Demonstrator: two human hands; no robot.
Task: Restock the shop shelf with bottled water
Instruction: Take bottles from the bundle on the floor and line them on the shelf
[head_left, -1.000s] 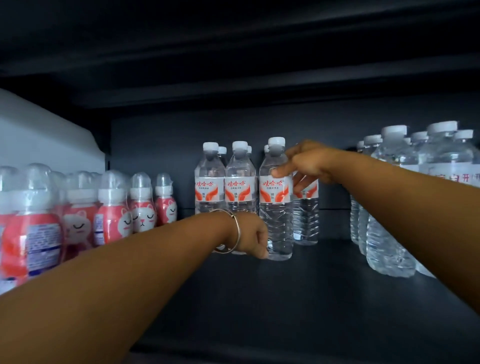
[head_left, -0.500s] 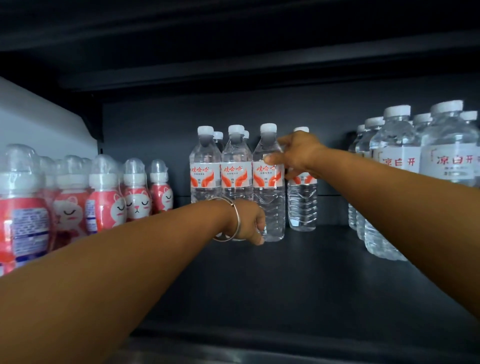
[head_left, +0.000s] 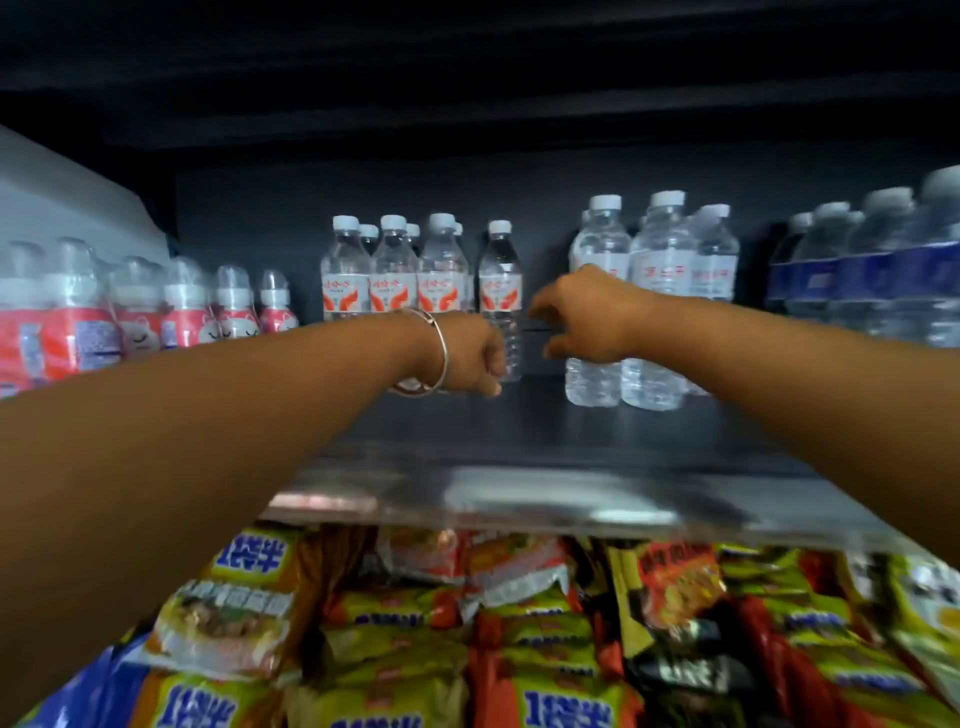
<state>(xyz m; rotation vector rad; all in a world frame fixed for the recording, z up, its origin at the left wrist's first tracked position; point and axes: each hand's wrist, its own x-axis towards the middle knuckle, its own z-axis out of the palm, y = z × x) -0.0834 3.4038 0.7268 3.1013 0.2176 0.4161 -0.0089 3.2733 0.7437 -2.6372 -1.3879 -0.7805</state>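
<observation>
On the shelf the red-labelled water bottle stands upright beside its row, likely to extend it, while the left hand curls at its base, grip unclear, and the right hand hangs empty, loosely spread.

Clear water bottles with white caps and red-and-white labels stand upright in a tight row at the back of a dark shelf. One matching bottle stands just right of the row.
</observation>
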